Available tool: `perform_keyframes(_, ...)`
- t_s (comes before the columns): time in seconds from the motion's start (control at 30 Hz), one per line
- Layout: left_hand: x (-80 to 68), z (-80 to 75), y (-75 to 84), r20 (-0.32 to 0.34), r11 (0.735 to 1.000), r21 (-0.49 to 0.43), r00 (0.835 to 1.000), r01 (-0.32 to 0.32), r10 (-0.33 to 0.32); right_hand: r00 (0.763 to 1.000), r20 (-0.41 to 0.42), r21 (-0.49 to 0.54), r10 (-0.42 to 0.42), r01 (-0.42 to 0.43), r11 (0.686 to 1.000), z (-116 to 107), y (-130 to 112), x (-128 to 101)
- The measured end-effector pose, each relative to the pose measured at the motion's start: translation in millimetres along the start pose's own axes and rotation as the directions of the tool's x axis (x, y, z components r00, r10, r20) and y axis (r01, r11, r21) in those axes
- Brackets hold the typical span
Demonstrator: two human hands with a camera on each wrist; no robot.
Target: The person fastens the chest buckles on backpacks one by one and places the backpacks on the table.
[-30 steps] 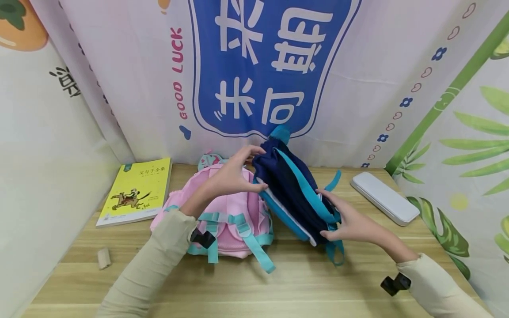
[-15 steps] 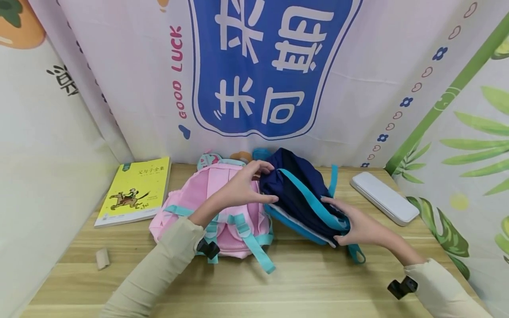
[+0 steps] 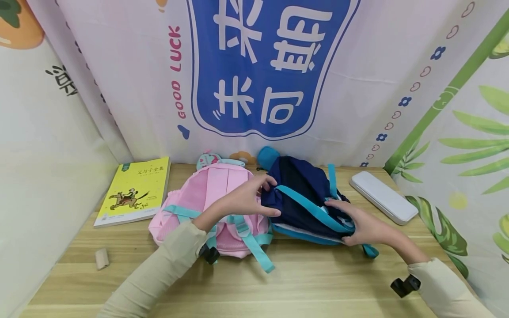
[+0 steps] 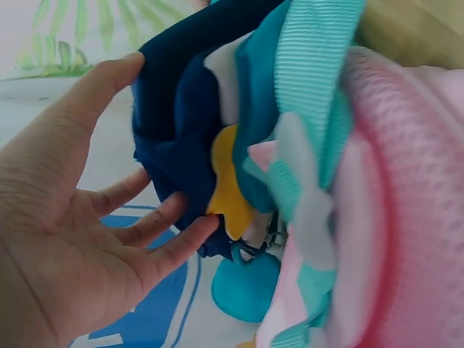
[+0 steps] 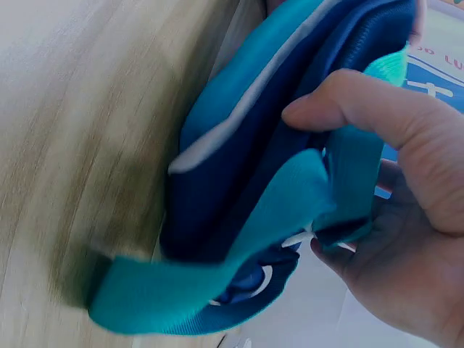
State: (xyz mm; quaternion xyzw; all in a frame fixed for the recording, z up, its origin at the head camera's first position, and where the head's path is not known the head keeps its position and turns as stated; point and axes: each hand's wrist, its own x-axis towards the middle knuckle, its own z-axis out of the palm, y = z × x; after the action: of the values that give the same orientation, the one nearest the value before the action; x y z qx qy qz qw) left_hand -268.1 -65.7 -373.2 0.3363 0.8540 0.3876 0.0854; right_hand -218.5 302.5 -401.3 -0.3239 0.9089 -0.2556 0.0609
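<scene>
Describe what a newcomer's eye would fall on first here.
Probably the navy backpack, between the left hand and right hand, right of the pink backpack. Behind them, the blue panel on the backdrop likely comes next, then the yellow book at left.

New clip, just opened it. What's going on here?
A person is holding a navy backpack at its two ends, left hand on one and right hand on the other. Just left of it, a pink backpack sits on the wooden table. A yellow book lies further left.
</scene>
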Motion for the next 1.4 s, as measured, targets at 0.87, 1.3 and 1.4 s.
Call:
perform_keyframes(0.87,7.0,47.2,-11.7,0.055,0.971,0.203,0.988,0.129,-0.143,0.999,0.001,-0.003,0.047,-0.047,0.999,-3,21,-8)
perform_keyframes(1.3,6.8,51.9,-12.6,0.079,0.968,0.208,0.984,0.14,-0.159,0.992,-0.113,-0.097,0.054,-0.065,0.993,-8,14,-12)
perform_keyframes(1.4,6.5,53.1,-13.7,0.075,0.968,0.203,0.983,0.147,-0.165,0.988,-0.105,-0.071,0.111,-0.119,0.99,-14,17,-13)
